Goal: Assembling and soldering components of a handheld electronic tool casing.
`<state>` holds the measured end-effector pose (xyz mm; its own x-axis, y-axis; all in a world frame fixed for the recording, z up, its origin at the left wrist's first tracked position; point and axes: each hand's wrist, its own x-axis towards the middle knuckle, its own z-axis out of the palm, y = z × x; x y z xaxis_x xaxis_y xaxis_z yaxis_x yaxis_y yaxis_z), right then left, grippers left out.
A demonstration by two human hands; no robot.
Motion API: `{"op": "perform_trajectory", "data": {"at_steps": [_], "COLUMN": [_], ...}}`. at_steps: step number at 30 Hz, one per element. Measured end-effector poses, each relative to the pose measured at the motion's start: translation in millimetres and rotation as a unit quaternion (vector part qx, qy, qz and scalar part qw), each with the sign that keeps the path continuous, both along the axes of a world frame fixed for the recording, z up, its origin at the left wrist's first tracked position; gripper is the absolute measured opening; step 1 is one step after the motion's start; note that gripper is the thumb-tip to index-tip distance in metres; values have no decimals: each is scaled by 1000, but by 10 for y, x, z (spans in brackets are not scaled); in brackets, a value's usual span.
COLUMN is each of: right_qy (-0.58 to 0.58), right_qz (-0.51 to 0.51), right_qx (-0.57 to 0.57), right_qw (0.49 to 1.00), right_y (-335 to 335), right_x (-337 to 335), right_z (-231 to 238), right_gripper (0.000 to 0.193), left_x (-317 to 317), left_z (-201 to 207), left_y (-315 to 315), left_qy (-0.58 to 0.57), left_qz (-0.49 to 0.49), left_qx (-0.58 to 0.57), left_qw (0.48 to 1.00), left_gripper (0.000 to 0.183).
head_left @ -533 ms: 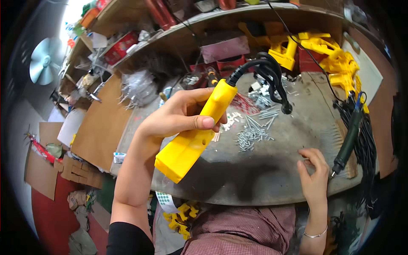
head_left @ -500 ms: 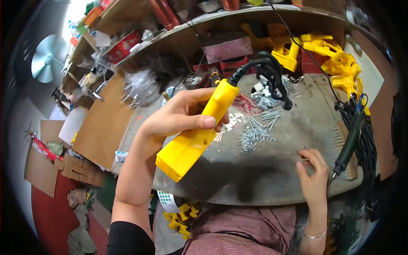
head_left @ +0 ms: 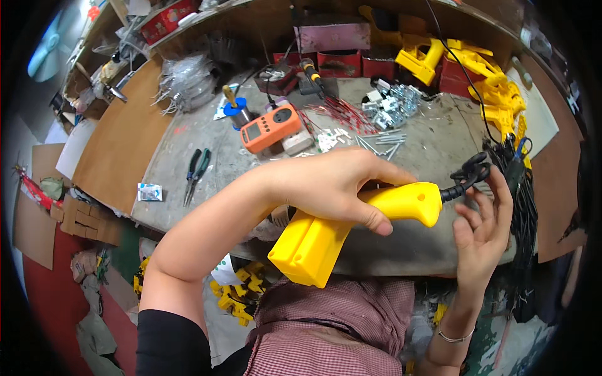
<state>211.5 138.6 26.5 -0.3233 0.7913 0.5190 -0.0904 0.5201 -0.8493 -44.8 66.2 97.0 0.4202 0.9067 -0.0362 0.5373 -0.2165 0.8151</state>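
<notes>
My left hand (head_left: 342, 182) is wrapped around a yellow plastic tool housing (head_left: 307, 250), holding it above the front of the workbench. The housing has a wide blocky end toward my lap and a narrower handle pointing right. Out of the handle end comes a black power cord (head_left: 453, 192) with a ribbed sleeve, its length bunched into a coil. Beside that coil is my right hand (head_left: 486, 219), fingers apart and loosely curved. Its forefinger meets the coil or lies just behind it; I cannot tell which.
On the grey bench (head_left: 182, 160) lie pliers (head_left: 195, 175), an orange meter (head_left: 271, 128), a solder spool (head_left: 237, 113), long screws (head_left: 385, 143) and metal parts (head_left: 392, 103). Yellow housings (head_left: 501, 100) pile up at the back right, above black cables (head_left: 523, 207). Red bins (head_left: 338, 62) line the back.
My left hand has moved right and turned the housing, so its cord end now points right instead of up. My right hand has risen to the cord. The view has shifted, showing the meter and pliers.
</notes>
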Motion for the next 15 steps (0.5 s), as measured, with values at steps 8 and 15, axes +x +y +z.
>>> {"op": "perform_trajectory", "data": {"at_steps": [8,15], "right_qy": [-51,-315], "right_qz": [2,-206], "right_qx": [-146,73], "right_qw": [988,924], "right_y": [397,42], "right_x": [321,374], "right_z": [-543,-466], "right_gripper": [36,27], "left_x": [489,-156], "left_z": [-689,-492], "left_y": [-91,-911], "left_qy": [244,114], "left_qz": [88,290], "left_qx": [125,310], "left_qw": [958,898], "left_gripper": [62,45]}}
